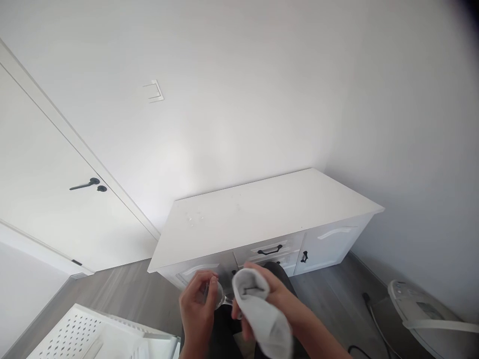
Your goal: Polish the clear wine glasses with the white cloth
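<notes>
My left hand (198, 305) is closed around the bowl of a small clear stemmed glass (220, 298), which lies sideways with its stem toward the right. A light grey-white cloth (266, 319) is gripped in my right hand (280, 293), bunched at the top and hanging down over the fingers. The right fingertips come close to the foot end of the glass; the cloth partly hides them, so I cannot tell whether they touch it. Both hands are above my lap, in front of a white cabinet (262, 209).
Several tiny clear spots or objects (191, 220) show on the cabinet top's left side. A white perforated plastic basket (123, 329) stands at lower left. At lower right is a white appliance (422, 309) with a cable on the floor. A door (56, 149) is at left.
</notes>
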Demonstrator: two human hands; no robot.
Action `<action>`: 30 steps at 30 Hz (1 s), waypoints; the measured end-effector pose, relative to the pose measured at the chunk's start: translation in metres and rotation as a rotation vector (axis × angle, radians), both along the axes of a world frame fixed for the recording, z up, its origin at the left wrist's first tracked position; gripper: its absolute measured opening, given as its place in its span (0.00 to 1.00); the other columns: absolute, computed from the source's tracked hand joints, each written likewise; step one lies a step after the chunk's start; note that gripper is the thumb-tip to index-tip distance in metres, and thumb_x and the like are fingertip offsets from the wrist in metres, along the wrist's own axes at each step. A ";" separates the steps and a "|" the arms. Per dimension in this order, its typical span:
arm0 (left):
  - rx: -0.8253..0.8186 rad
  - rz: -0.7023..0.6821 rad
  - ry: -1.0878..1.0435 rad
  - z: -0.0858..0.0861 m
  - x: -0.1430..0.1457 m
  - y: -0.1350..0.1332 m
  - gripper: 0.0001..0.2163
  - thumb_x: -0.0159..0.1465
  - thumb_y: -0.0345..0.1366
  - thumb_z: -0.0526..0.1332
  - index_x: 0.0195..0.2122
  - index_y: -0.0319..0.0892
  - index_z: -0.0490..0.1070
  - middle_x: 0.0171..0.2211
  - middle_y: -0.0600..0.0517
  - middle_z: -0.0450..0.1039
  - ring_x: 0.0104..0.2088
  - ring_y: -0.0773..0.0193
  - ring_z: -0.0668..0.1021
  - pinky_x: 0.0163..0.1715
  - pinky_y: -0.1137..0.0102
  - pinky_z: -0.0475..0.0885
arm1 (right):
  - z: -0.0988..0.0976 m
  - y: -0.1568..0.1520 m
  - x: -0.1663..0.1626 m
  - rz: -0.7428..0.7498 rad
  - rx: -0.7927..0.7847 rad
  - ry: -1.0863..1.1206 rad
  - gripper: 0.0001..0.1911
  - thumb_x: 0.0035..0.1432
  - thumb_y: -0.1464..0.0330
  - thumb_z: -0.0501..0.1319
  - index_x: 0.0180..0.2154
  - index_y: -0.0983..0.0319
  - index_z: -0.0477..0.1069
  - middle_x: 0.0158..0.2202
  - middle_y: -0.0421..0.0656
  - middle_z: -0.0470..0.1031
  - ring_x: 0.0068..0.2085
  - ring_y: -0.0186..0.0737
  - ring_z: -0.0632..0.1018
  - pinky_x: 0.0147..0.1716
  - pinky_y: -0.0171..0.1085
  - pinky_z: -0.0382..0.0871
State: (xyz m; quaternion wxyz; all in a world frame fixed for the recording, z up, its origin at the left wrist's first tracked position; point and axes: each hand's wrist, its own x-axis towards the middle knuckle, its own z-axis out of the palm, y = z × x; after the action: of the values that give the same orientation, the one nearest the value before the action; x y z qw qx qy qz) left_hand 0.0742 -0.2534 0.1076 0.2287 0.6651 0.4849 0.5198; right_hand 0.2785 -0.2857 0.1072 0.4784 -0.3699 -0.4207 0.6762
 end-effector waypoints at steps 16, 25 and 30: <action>0.041 0.201 -0.072 0.002 0.005 -0.012 0.09 0.66 0.41 0.65 0.33 0.43 0.78 0.35 0.50 0.80 0.36 0.60 0.81 0.39 0.70 0.78 | -0.024 -0.003 -0.061 -0.292 0.741 -0.865 0.17 0.48 0.81 0.56 0.39 0.60 0.69 0.43 0.46 0.72 0.43 0.46 0.70 0.44 0.43 0.66; -0.040 0.341 -0.195 0.007 0.003 -0.005 0.12 0.64 0.46 0.67 0.34 0.42 0.79 0.35 0.49 0.83 0.36 0.57 0.84 0.38 0.68 0.80 | -0.025 -0.001 -0.056 -0.106 0.914 -0.991 0.22 0.59 0.72 0.61 0.55 0.61 0.65 0.62 0.52 0.68 0.59 0.54 0.69 0.64 0.54 0.55; 0.016 0.298 -0.180 -0.007 0.010 -0.005 0.10 0.65 0.44 0.65 0.34 0.43 0.78 0.35 0.50 0.82 0.36 0.59 0.84 0.38 0.69 0.79 | -0.043 0.011 -0.059 -0.221 0.681 -0.989 0.19 0.52 0.80 0.56 0.45 0.59 0.67 0.46 0.46 0.73 0.48 0.49 0.72 0.57 0.53 0.61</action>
State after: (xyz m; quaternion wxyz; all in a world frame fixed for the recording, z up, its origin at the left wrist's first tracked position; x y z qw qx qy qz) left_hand 0.0842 -0.2584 0.1004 0.1863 0.5385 0.5517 0.6091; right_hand 0.2193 -0.2746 0.0646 0.3850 -0.5080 -0.7446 0.1979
